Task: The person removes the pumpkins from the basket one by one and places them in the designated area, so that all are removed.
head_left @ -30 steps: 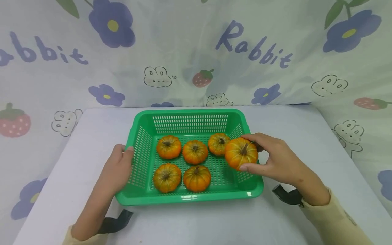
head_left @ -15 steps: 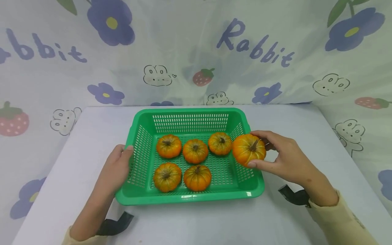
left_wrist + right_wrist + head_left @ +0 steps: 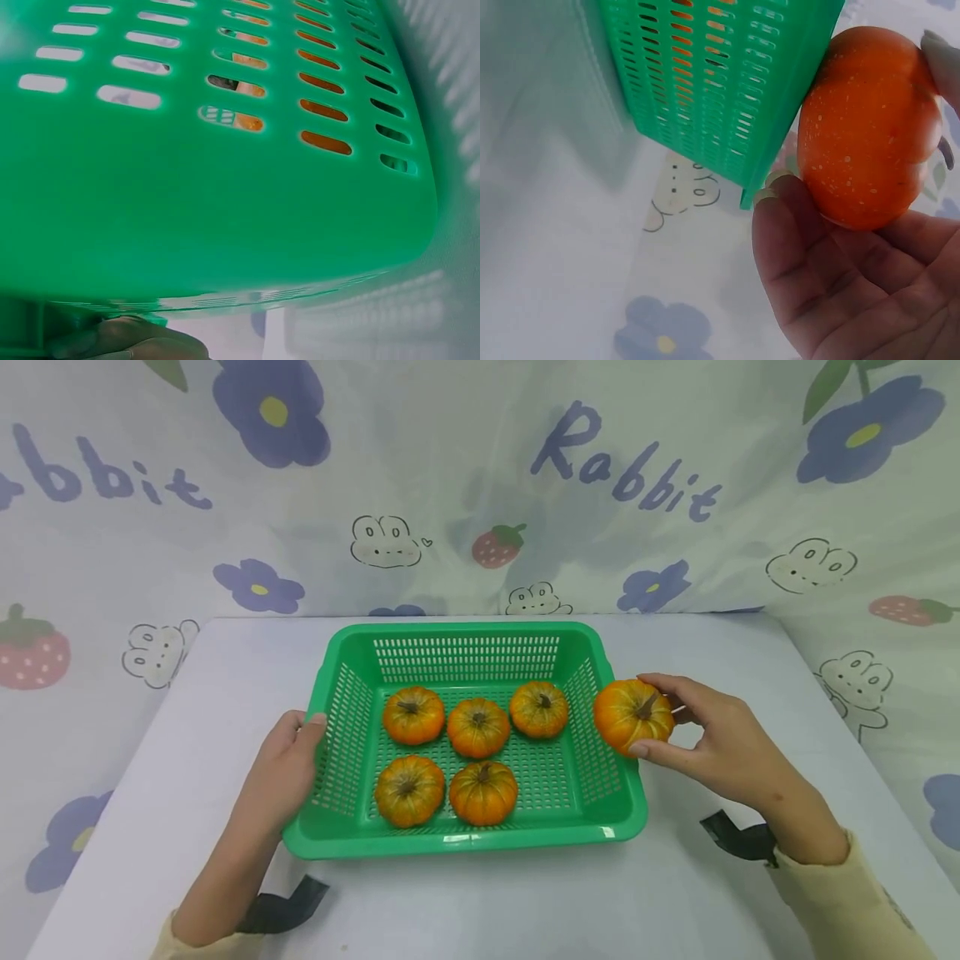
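Observation:
A small orange pumpkin (image 3: 633, 717) is held in my right hand (image 3: 712, 739), thumb on its near side and fingers behind, over the right rim of a green plastic basket (image 3: 465, 841). In the right wrist view the pumpkin (image 3: 870, 127) shows beside the rim, level with it. My left hand (image 3: 281, 772) grips the basket's left rim, thumb on top; its fingers are partly hidden under the edge. Several more pumpkins sit in the basket: three in the back row, one of them a middle pumpkin (image 3: 478, 727), and two in front, including a left pumpkin (image 3: 409, 790).
The basket stands on a white tabletop (image 3: 480, 910). A patterned cloth (image 3: 450, 468) with rabbits, flowers and strawberries hangs behind and at the sides. Dark straps, such as the right strap (image 3: 738, 839), sit at both wrists.
My right hand has carried the pumpkin to the right and slightly away, from inside the basket's right side to over its rim. The left hand keeps its hold on the basket.

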Tool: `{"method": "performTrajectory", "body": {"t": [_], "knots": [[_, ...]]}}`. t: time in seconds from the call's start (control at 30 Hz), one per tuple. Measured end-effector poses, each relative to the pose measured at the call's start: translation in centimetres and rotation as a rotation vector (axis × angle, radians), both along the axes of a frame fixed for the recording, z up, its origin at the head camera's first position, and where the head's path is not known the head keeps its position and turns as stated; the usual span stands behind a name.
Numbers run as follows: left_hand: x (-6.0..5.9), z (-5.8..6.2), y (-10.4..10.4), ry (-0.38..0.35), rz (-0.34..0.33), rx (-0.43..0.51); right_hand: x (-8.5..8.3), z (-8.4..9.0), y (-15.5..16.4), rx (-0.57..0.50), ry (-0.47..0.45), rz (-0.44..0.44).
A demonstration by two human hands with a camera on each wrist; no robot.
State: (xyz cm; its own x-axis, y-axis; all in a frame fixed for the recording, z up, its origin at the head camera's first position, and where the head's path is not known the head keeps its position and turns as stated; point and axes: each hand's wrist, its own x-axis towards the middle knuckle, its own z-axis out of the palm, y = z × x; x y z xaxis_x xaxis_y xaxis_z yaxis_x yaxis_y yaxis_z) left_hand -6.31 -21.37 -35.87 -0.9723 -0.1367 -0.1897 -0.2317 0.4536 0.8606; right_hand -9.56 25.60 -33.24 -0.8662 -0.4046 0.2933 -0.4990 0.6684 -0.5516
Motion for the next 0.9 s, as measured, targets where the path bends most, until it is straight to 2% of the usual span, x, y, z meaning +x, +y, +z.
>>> {"method": "performTrajectory", "body": {"t": [0.23,0.57,0.73,0.9], "knots": [[0.0,0.1,0.0,0.000,0.000,-0.013,0.4,0.1,-0.1,0.015,0.038,0.042],[0.1,0.1,0.1,0.020,0.001,-0.014,0.5,0.1,-0.1,0.045,0.011,0.029],[0.1,-0.1,0.0,0.019,0.008,-0.008,0.2,0.1,0.3,0.042,0.018,-0.018],[0.0,0.0,0.1,0.023,0.011,-0.009,-0.2,0.0,1.3,0.015,0.005,-0.100]]}}
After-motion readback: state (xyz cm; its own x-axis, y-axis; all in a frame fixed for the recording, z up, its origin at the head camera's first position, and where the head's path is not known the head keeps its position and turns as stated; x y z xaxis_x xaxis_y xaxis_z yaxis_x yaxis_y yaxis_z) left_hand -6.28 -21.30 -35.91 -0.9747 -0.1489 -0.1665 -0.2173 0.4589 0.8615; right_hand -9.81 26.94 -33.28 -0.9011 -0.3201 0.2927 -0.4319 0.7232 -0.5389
